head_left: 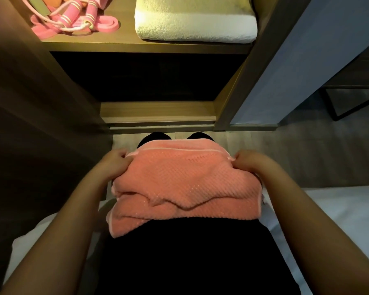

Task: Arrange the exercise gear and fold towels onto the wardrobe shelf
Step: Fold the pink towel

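Though folded, pink towel [185, 184] w/ rumpled layers.

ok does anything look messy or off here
The pink towel is folded unevenly: its layers don't line up and a corner sticks out at the near left. The left hand and right hand pinch its far corners. The white towel on the shelf lies neat.

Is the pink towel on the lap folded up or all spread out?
Folded. The pink towel lies in stacked layers while the left hand and right hand pinch its far corners.
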